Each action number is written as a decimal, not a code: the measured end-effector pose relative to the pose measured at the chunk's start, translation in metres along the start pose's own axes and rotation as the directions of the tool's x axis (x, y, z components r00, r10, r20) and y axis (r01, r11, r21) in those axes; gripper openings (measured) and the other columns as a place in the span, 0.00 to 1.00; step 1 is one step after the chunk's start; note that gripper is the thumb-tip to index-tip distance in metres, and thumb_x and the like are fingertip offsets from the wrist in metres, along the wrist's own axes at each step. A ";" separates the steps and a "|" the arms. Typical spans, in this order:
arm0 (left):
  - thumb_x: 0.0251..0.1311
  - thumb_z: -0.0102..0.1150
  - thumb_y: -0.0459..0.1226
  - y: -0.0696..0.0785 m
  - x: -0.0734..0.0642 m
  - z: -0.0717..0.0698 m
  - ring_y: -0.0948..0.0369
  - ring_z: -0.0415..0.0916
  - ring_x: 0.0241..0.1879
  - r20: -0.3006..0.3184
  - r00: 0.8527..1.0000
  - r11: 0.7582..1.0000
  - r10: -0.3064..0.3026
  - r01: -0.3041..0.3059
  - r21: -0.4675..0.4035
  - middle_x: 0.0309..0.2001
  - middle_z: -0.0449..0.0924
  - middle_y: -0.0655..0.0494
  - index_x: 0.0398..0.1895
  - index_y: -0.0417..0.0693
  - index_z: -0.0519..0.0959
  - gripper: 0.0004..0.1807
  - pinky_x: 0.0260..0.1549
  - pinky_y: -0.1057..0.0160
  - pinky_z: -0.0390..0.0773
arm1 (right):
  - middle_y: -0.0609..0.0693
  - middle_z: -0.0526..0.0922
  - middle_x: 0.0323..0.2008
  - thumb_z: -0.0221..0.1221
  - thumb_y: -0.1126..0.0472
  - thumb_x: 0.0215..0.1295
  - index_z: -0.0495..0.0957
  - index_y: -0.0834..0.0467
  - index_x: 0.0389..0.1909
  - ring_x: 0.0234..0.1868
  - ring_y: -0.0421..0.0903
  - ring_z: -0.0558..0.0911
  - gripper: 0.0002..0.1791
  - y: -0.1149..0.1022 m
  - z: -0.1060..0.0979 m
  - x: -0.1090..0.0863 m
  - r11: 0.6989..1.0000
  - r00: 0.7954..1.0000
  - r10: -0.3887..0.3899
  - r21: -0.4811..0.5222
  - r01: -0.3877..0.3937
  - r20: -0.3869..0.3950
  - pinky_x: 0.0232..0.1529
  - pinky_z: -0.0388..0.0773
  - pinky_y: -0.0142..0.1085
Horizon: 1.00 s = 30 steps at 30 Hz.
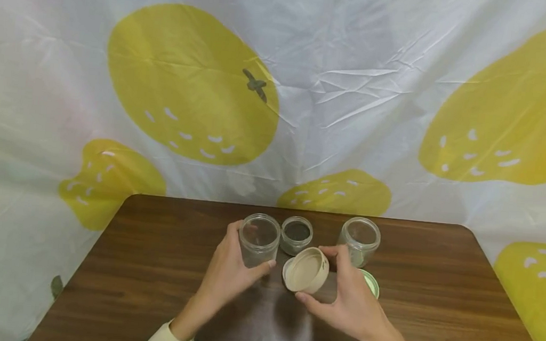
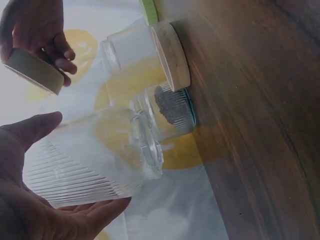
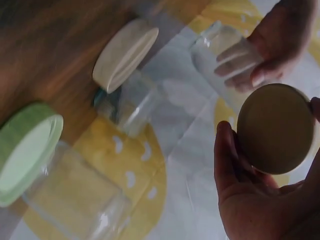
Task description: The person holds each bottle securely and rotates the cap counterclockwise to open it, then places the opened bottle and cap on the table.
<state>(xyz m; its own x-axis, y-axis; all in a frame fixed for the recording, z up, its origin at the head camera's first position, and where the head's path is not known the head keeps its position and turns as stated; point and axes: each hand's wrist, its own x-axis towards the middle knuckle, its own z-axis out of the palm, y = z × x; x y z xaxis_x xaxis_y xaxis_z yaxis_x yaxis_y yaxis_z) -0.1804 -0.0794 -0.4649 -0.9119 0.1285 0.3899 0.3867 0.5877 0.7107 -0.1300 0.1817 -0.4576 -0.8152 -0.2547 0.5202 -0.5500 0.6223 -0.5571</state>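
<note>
My left hand (image 1: 232, 274) grips a clear ribbed glass jar (image 2: 90, 160) round its side, with its round rim facing up in the head view. In my right hand (image 1: 351, 300), a beige round lid (image 1: 310, 270) is pinched by its edge between thumb and fingers, tilted above the table. Partly behind it lies a second beige lid (image 3: 120, 55) on the table. Close by stands a short glass jar (image 1: 296, 235) with dark contents. A taller clear jar (image 1: 360, 239) is just beyond my right fingers. My right hand partly hides a green-rimmed lid (image 1: 372, 283).
The brown wooden table (image 1: 148, 289) ends at a back edge against a hanging white cloth (image 1: 316, 115) printed with yellow fruit. The short jar and taller jar stand near that back edge.
</note>
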 end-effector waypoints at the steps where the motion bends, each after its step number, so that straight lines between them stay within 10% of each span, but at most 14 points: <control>1: 0.45 0.84 0.48 -0.001 0.001 -0.001 0.47 0.82 0.58 0.004 1.000 1.000 -0.022 0.022 -0.011 0.60 0.81 0.45 0.68 0.44 0.65 0.50 0.56 0.44 0.82 | 0.46 0.86 0.55 0.82 0.46 0.49 0.68 0.58 0.61 0.54 0.40 0.86 0.45 -0.001 0.003 0.000 1.000 1.000 0.015 0.007 -0.015 0.004 0.54 0.83 0.40; 16: 0.43 0.86 0.50 -0.013 0.016 -0.002 0.47 0.82 0.59 0.014 0.981 0.978 -0.195 0.196 -0.071 0.58 0.83 0.45 0.69 0.47 0.66 0.51 0.58 0.43 0.81 | 0.45 0.87 0.46 0.82 0.40 0.45 0.67 0.53 0.57 0.41 0.36 0.85 0.46 -0.012 0.038 0.006 0.987 0.987 0.157 -0.013 -0.157 0.008 0.42 0.83 0.36; 30: 0.47 0.84 0.50 -0.023 0.032 -0.006 0.46 0.80 0.61 0.047 0.967 0.962 -0.252 0.255 -0.093 0.60 0.81 0.44 0.69 0.45 0.64 0.50 0.59 0.43 0.80 | 0.48 0.86 0.41 0.82 0.42 0.43 0.67 0.53 0.56 0.35 0.40 0.82 0.44 -0.020 0.069 0.013 0.931 0.933 0.354 -0.116 -0.345 0.067 0.34 0.78 0.36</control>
<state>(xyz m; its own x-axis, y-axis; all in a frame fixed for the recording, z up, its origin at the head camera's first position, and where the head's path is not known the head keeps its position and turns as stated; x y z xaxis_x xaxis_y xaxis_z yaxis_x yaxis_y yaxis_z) -0.2177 -0.0936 -0.4650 -0.9853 0.0141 0.1701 0.1522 0.5241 0.8380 -0.1424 0.1148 -0.4847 -0.9673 -0.0667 0.2449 -0.2097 0.7532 -0.6235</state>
